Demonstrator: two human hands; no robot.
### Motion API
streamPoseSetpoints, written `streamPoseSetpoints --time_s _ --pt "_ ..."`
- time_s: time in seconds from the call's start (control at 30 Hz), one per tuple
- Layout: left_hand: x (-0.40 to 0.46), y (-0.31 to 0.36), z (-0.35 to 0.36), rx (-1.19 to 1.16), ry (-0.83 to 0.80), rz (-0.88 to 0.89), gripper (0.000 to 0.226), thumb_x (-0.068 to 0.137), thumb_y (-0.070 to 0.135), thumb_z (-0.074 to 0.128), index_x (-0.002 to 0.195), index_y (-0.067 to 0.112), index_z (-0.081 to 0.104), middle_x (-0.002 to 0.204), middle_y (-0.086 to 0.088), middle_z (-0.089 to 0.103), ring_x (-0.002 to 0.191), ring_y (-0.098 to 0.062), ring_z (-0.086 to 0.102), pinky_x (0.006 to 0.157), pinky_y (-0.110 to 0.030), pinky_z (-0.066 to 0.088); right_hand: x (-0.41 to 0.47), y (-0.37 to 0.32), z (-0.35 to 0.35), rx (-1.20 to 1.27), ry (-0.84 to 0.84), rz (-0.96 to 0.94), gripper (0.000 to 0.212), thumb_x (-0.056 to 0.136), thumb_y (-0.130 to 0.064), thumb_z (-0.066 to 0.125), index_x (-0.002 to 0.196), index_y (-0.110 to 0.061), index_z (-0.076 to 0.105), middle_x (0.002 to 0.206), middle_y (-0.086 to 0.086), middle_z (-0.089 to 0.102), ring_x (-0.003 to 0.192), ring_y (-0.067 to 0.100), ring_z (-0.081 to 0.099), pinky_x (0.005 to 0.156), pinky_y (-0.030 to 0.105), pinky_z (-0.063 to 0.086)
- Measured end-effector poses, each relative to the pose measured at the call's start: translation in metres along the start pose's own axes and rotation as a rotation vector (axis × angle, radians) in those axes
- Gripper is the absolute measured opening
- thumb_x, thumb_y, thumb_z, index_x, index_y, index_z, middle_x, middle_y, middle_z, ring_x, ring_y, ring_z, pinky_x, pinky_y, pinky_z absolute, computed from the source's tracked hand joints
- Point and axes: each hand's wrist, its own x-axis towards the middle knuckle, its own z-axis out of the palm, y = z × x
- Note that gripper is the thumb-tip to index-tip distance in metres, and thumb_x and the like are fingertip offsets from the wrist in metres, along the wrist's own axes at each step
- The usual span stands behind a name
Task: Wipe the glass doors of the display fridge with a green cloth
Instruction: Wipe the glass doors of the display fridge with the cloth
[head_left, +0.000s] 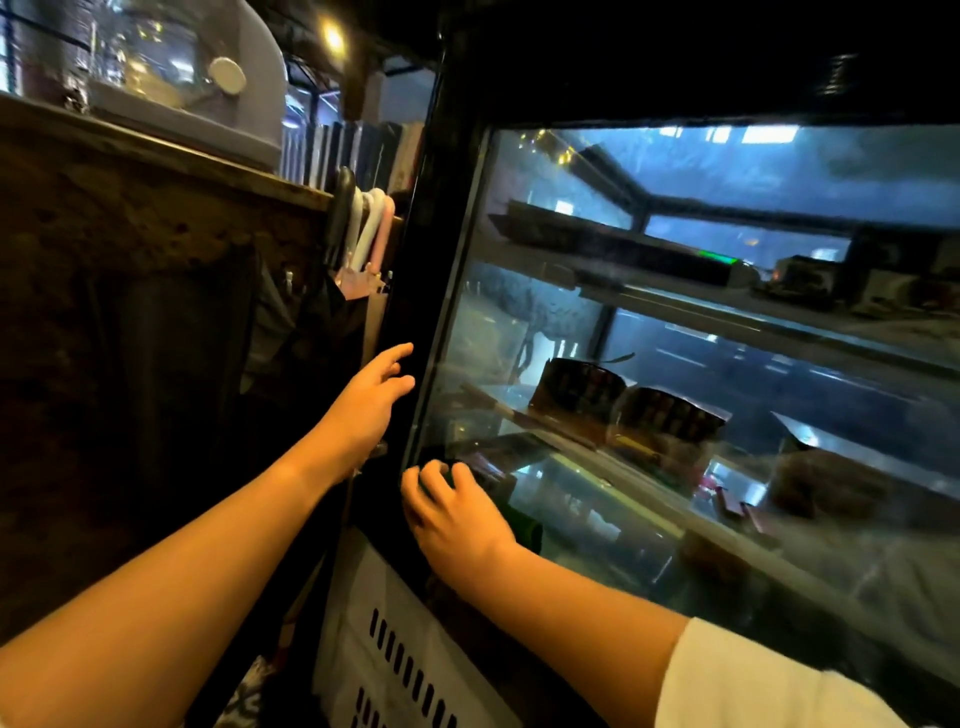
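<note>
Inside the fridge, the upper shelf (675, 306) carries a long dark tray (597, 244) on its left part, and some boxes (883, 280) sit blurred at its far right. Down on the lower shelf (649, 483), two dark round cakes (628, 400) stand side by side, just touching. Left of the fridge, a counter (171, 150) holds a clear domed case (171, 67).

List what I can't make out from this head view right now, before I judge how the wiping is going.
- Green cloth: mostly hidden under the right hand; only a dark edge shows.
- Glass door: reflections and blur hide any smears; its right side is cut off by the frame edge.
- Items on the shelves: too dark and blurred to identify.
- Left hand: contact with the black frame is unclear.
</note>
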Motion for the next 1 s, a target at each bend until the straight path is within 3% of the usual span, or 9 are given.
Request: streamPoseSetpoints --time_s 0.1,0.23,0.33,0.43,0.57,0.7,0.8,1.0 --pt "0.003 0.002 -0.006 0.011 0.049 0.043 0.046 0.101 0.005 0.044 0.146 0.011 0.041 0.150 -0.013 0.041 0.143 -0.019 0.032 0.102 -0.020 0.026 0.016 0.016 -0.004 -0.032 0.016 0.018 0.049 0.102 -0.033 0.038 0.147 -0.013 0.041 0.150 0.020 0.022 0.128 0.038 0.029 0.095 0.045 0.036" --pt "0.010 0.003 -0.020 0.039 0.147 0.131 0.043 0.099 0.005 0.048 0.142 0.008 0.045 0.141 -0.011 0.049 0.132 -0.014 0.042 0.103 -0.020 0.031 0.040 0.060 -0.023 -0.032 0.124 0.139 0.043 0.095 -0.036 0.043 0.131 -0.020 0.060 0.140 0.012 0.045 0.118 0.034 0.046 0.085 0.041 0.040" --pt "0.015 0.005 -0.025 0.032 0.210 0.227 0.041 0.098 0.002 0.050 0.138 0.007 0.049 0.131 -0.005 0.053 0.121 -0.009 0.047 0.096 -0.009 0.037 0.054 0.105 -0.045 -0.076 0.193 0.228 0.054 0.087 -0.026 0.025 0.125 -0.021 0.063 0.134 0.009 0.052 0.111 0.032 0.052 0.079 0.038 0.040" --pt "0.018 0.007 -0.019 0.005 0.258 0.252 0.040 0.096 0.012 0.051 0.136 0.013 0.051 0.133 -0.002 0.053 0.124 -0.015 0.049 0.104 -0.023 0.038 0.057 0.148 -0.071 -0.114 0.265 0.344 0.066 0.078 -0.022 0.013 0.116 -0.023 0.068 0.129 0.007 0.057 0.106 0.030 0.057 0.074 0.036 0.040" --pt "0.012 0.010 -0.002 -0.010 0.249 0.247 0.053 0.087 0.031 0.051 0.138 0.018 0.050 0.141 -0.008 0.051 0.131 -0.019 0.048 0.114 -0.043 0.037 0.058 0.198 -0.093 -0.097 0.319 0.423 0.049 0.094 -0.018 0.025 0.134 -0.013 0.052 0.147 0.017 0.035 0.129 0.039 0.038 0.092 0.044 0.035" --pt "0.009 0.014 0.012 0.016 0.237 0.283 0.042 0.097 0.021 0.053 0.139 0.020 0.048 0.144 -0.005 0.046 0.129 -0.012 0.042 0.114 -0.039 0.035 0.053 0.236 -0.116 -0.056 0.332 0.585 0.045 0.096 -0.027 0.046 0.139 -0.016 0.047 0.151 0.015 0.028 0.136 0.038 0.027 0.098 0.046 0.030" --pt "0.008 0.020 0.020 0.004 0.276 0.288 0.040 0.100 0.014 0.050 0.140 0.019 0.048 0.142 -0.002 0.045 0.127 -0.009 0.040 0.112 -0.035 0.035 0.038 0.243 -0.123 -0.059 0.341 0.685 0.052 0.094 -0.032 0.051 0.143 -0.016 0.042 0.151 0.013 0.027 0.136 0.036 0.026 0.099 0.045 0.030" --pt "-0.005 0.047 0.046 0.031 0.239 0.346 0.048 0.093 0.017 0.059 0.140 0.017 0.048 0.143 -0.006 0.046 0.126 -0.009 0.041 0.112 -0.033 0.034 -0.023 0.239 -0.132 -0.006 0.332 0.792 0.065 0.094 -0.024 0.051 0.152 -0.012 0.023 0.158 0.016 0.015 0.139 0.037 0.022 0.104 0.046 0.027"
